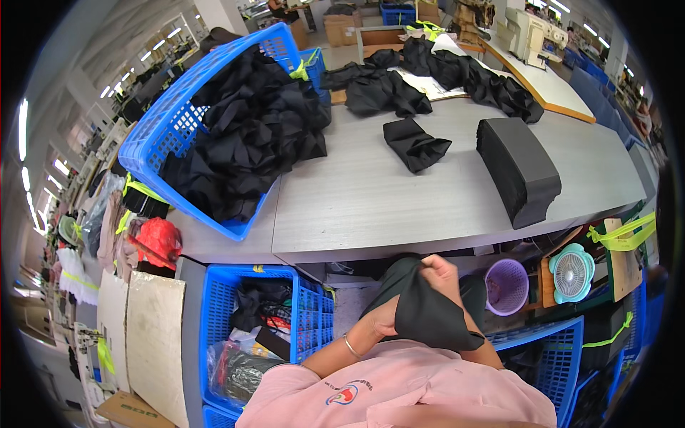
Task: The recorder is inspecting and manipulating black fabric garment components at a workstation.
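Note:
A piece of black cloth (431, 314) hangs between my hands over my lap, close to the table's near edge. With closed fingers, my right hand (442, 278) grips its upper edge. My left hand (386, 318) grips the cloth's left side, its fingertips partly hidden by the fabric. Beyond them on the grey table (342, 207), a single crumpled black cloth piece (415, 145) lies near the middle. To its right stands a neat stack of flat black pieces (517, 170).
A tilted blue basket (146, 153) full of crumpled black cloth rests on the table's left. More black cloth (389, 93) lies along the back. Below are another blue crate (214, 321), a purple bin (506, 287) and a turquoise fan (572, 275). A sewing machine (531, 36) stands far right.

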`<state>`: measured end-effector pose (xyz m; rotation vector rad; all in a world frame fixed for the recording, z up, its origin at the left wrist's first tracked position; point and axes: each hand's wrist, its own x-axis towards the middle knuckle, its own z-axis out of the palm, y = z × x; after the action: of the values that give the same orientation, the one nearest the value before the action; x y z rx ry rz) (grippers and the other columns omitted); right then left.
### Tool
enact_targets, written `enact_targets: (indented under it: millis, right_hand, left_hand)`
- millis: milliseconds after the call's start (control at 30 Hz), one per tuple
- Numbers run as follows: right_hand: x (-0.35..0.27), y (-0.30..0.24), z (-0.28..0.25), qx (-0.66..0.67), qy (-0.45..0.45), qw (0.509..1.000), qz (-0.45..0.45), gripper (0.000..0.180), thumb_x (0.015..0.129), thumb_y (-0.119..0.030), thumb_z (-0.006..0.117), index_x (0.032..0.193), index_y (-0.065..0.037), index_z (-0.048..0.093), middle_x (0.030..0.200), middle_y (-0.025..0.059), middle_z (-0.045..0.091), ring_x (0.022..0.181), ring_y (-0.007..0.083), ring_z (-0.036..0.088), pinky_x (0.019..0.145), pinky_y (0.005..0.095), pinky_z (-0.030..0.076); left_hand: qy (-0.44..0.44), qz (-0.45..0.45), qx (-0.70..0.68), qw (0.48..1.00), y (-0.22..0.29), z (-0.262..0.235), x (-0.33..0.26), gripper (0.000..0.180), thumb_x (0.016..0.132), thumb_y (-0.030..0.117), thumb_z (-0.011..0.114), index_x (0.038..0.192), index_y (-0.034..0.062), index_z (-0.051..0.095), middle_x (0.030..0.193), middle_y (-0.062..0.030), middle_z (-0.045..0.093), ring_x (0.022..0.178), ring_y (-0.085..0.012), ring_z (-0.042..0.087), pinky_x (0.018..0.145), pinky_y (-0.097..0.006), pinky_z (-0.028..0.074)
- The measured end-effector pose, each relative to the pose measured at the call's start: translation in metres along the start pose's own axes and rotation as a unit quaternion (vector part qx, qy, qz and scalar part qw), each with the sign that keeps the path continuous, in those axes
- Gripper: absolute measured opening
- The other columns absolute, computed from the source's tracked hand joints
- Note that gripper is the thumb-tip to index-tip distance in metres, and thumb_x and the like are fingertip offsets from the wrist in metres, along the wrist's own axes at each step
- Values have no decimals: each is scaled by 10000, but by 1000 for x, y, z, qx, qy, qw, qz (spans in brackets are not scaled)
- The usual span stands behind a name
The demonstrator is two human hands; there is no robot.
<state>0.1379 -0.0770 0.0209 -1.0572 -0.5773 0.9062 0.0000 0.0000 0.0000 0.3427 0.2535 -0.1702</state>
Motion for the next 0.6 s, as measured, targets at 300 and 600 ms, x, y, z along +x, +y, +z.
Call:
enact_targets:
  millis: [300,600]
  right_hand:
    - [-41,84,25,-354,-22,935,10,114,912,-121,643,930,-10,660,779,65,654,756,108,623,673,280,501]
    - [-54,101,19,-396,-63,914,68,159,874,-165,685,941,-22,665,793,86,663,751,155,637,669,324,507]
  left_hand:
    - [-119,-10,-147,982,-3,4,3,440,954,276,503,1257,-34,578,1162,-155,651,1071,-275,630,986,-409,479]
    - [105,60,35,992,31,62,38,626,949,558,418,1429,157,425,1332,-120,537,1158,-259,559,945,-457,460]
